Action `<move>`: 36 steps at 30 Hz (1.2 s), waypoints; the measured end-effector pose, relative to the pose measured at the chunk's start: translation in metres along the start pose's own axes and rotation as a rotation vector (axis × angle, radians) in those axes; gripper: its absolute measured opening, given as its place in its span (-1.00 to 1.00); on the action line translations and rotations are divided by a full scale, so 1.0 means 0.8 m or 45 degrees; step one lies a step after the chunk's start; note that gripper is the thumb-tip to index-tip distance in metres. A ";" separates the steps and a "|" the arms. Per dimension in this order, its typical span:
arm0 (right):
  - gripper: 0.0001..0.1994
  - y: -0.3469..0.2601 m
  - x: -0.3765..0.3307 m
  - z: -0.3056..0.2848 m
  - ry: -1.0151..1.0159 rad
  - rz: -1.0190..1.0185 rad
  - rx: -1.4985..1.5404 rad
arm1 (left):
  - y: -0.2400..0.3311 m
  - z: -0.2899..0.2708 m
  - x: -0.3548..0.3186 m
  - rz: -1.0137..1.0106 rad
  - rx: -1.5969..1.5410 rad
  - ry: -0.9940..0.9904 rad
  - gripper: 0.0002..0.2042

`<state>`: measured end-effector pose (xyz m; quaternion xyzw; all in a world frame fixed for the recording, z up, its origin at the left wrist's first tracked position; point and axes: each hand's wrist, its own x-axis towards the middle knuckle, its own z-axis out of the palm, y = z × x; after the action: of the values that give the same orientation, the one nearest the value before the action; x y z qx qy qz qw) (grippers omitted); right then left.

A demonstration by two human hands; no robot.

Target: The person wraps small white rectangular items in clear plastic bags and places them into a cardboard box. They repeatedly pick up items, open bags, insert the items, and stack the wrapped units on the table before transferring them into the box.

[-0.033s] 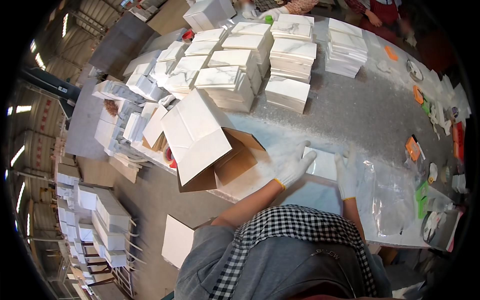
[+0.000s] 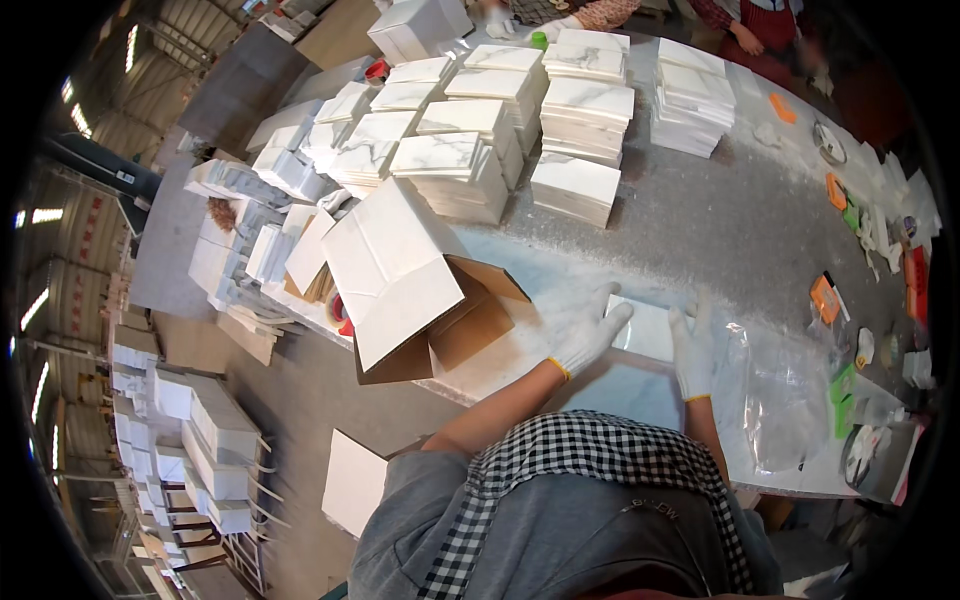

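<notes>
A white marbled tile (image 2: 645,330) lies flat on the grey table (image 2: 740,230) just in front of me. My left hand (image 2: 590,335), in a white glove, grips its left edge with fingers spread. On the tile's right edge rests my gloved right hand (image 2: 692,350), holding that side. Another pale tile (image 2: 625,395) lies under my forearms, nearer my body. An open cardboard box (image 2: 400,285), white outside and brown inside, lies tipped on its side left of my left hand.
Several stacks of marbled tiles (image 2: 575,185) fill the far half of the table. A clear plastic bag (image 2: 785,400) lies right of my hands. Small orange and green pieces (image 2: 825,298) line the right edge. Other people's hands (image 2: 745,40) work at the far side. Boxes (image 2: 215,440) are stacked on the floor at left.
</notes>
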<state>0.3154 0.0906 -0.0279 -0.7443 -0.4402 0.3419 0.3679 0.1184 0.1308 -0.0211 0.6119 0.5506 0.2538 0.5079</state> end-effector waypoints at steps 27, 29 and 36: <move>-0.35 0.006 0.003 -0.001 -0.029 -0.059 0.024 | -0.002 -0.002 0.002 -0.005 0.008 -0.032 -0.41; -0.35 0.000 0.000 -0.002 -0.035 -0.061 0.041 | -0.006 -0.001 0.004 0.024 0.050 -0.017 -0.41; -0.35 0.001 0.000 -0.001 -0.012 -0.068 0.055 | 0.003 -0.003 0.001 -0.033 -0.004 -0.051 -0.43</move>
<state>0.3165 0.0906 -0.0281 -0.7227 -0.4540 0.3448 0.3907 0.1173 0.1324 -0.0183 0.6090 0.5478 0.2356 0.5230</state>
